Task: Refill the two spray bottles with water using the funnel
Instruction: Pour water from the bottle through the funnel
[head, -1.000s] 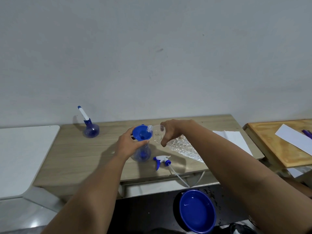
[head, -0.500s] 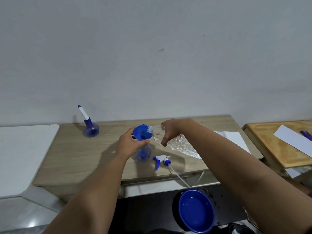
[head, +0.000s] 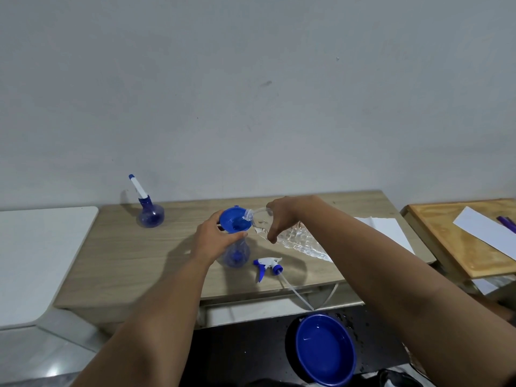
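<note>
Left grip (head: 213, 240) round funnel (head: 234, 220); right grip (head: 282, 216) round tilted water bottle (head: 290, 233)

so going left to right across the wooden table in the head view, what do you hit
Capped spray bottle → left hand → funnel → clear water bottle held by the right hand → white paper. The loose trigger sprayer lies nearer, below the bottle.

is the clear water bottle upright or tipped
Tipped: the water bottle lies nearly sideways in the right hand, its mouth over the funnel.
</note>
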`<act>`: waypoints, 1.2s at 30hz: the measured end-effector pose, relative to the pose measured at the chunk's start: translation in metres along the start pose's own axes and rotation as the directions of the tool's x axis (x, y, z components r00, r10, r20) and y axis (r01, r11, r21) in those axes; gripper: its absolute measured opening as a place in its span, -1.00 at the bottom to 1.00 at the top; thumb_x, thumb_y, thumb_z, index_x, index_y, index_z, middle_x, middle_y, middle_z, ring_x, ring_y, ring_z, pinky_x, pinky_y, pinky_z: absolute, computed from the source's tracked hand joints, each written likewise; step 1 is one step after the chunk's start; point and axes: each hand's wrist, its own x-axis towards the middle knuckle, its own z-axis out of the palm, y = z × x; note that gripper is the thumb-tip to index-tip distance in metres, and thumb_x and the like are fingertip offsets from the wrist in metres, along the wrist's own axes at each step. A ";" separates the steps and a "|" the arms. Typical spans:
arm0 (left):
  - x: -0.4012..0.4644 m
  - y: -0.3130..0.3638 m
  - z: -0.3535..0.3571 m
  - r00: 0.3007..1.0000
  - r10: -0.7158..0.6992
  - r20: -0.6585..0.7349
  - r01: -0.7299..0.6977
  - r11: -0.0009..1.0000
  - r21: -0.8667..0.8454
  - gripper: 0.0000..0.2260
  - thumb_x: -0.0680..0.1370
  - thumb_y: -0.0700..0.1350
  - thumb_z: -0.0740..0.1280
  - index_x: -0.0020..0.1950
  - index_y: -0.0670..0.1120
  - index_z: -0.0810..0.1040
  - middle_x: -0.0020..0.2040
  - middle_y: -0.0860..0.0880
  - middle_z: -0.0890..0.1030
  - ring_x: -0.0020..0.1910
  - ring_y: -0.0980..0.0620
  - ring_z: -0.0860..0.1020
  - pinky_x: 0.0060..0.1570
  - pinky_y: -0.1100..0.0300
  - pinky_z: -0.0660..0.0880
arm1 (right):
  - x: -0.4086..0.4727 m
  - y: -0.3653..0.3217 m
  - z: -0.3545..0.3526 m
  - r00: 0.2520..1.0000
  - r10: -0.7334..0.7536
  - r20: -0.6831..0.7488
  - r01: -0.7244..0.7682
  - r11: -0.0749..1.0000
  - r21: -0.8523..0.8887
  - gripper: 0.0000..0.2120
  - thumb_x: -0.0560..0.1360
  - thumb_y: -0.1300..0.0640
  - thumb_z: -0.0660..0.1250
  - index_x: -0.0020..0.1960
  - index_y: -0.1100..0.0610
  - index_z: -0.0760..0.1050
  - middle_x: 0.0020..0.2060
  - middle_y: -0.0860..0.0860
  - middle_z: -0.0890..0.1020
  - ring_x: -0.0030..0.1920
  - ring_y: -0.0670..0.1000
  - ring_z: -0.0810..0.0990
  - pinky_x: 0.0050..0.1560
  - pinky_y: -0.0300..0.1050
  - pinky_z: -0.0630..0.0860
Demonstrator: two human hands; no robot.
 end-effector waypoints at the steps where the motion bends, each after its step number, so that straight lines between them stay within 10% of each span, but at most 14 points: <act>1: 0.000 0.000 0.000 1.000 -0.001 0.002 0.001 1.000 0.003 -0.43 0.26 0.11 0.64 0.19 0.23 0.50 -0.04 0.28 0.57 0.02 0.17 0.59 0.04 0.17 0.56 | 0.001 0.000 0.001 1.000 -0.002 -0.002 0.002 1.000 0.002 -0.18 0.23 -0.27 0.60 0.37 0.05 0.45 0.26 0.00 0.58 0.18 0.10 0.58 0.13 0.05 0.62; 13: 0.002 -0.004 0.001 1.000 -0.001 0.010 0.001 1.000 -0.028 -0.41 0.23 0.15 0.64 0.21 0.23 0.53 0.02 0.26 0.63 0.02 0.21 0.59 0.09 0.07 0.59 | -0.006 0.011 0.013 0.993 -0.054 -0.108 0.078 0.970 0.232 -0.15 0.32 -0.16 0.62 0.48 0.05 0.34 0.22 0.04 0.56 0.16 0.12 0.56 0.12 0.03 0.58; 19: 0.004 -0.010 0.000 0.999 -0.017 0.028 0.018 0.999 -0.043 -0.29 0.16 0.26 0.63 0.26 0.21 0.50 0.08 0.23 0.63 0.05 0.20 0.60 0.11 0.00 0.60 | -0.003 0.041 0.033 0.952 -0.026 -0.304 0.189 0.832 0.521 -0.29 0.27 -0.11 0.64 0.31 -0.10 0.40 -0.20 0.01 0.68 -0.09 0.05 0.63 0.04 0.04 0.59; 24: 0.006 -0.012 0.000 0.995 -0.080 0.065 0.081 0.997 -0.019 0.05 0.10 0.30 0.65 0.51 0.13 0.31 0.22 0.20 0.54 0.17 0.15 0.56 0.22 0.04 0.53 | -0.004 0.064 0.036 0.851 0.129 -0.509 0.317 0.647 0.694 -0.32 0.31 -0.04 0.67 0.33 -0.12 0.44 -0.11 0.07 0.70 -0.07 0.05 0.69 0.07 0.00 0.61; 36: 0.019 -0.041 0.021 0.957 -0.196 0.214 0.203 0.979 -0.012 -0.28 0.18 0.11 0.67 0.29 0.06 0.52 0.19 0.09 0.59 0.23 0.09 0.52 0.14 0.04 0.56 | 0.045 0.070 0.045 0.681 0.438 -0.587 0.450 0.382 0.807 -0.22 0.34 0.01 0.66 0.41 -0.20 0.30 0.10 -0.01 0.61 0.20 -0.01 0.61 0.22 -0.04 0.56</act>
